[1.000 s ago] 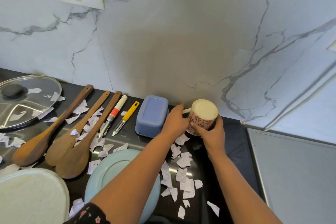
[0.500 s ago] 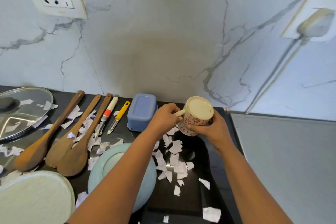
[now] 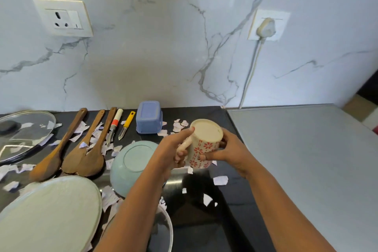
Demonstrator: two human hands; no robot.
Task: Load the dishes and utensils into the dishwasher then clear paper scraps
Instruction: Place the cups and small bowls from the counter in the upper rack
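Note:
A cream mug with red flowers point(image 3: 204, 145) is held upside down above the black counter point(image 3: 231, 200). My left hand point(image 3: 173, 153) grips its handle, and my right hand point(image 3: 231, 153) grips its side. On the counter lie an upturned pale blue bowl point(image 3: 131, 165), a pale green plate point(image 3: 49, 217), three wooden spoons point(image 3: 67, 145), a red-and-white peeler point(image 3: 114, 125), a yellow-handled knife point(image 3: 126, 125) and an upturned blue plastic box point(image 3: 149, 117). Paper scraps point(image 3: 220, 180) are strewn among them.
A glass lid point(image 3: 22, 135) lies at the far left, and another glass lid's rim point(image 3: 167, 229) shows at the bottom. A grey appliance top point(image 3: 306, 159) adjoins the counter on the right. Marble wall behind carries a socket point(image 3: 63, 18) and a plug with cord point(image 3: 266, 28).
Both hands have lifted the mug off the counter and brought it nearer to me. The camera has pulled back and tilted up, showing more wall and the second plug.

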